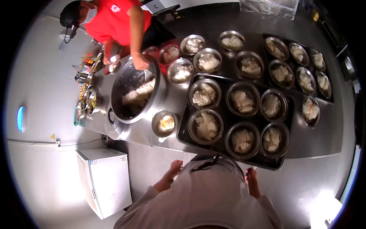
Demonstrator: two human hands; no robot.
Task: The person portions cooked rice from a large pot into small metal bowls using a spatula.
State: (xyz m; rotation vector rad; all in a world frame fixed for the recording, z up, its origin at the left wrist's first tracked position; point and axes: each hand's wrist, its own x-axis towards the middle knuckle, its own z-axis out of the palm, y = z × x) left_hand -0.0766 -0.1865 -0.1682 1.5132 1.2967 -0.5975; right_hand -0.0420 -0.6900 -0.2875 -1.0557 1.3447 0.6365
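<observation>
My left hand (176, 166) hangs beside my body, below the table's front edge, its fingers curled with nothing seen in them. On the other side, my right hand (251, 174) is low by the near edge of a black tray (183, 131), fingers curled; I cannot make out what they hold, if anything. Several metal bowls of white rice (243, 102) stand in that tray. Left of it, a metal bowl (164, 124) holds rice with something yellow on top. A large steel pot (139, 93), partly full of rice, stands tilted beyond that bowl.
A co-worker in a red shirt (118, 21) holds a bowl (112, 66) and reaches into the pot with a utensil. A second black tray (329, 100) of rice bowls lies at the right. Topping containers (91, 101) line the left. A white cabinet (105, 183) stands on the floor.
</observation>
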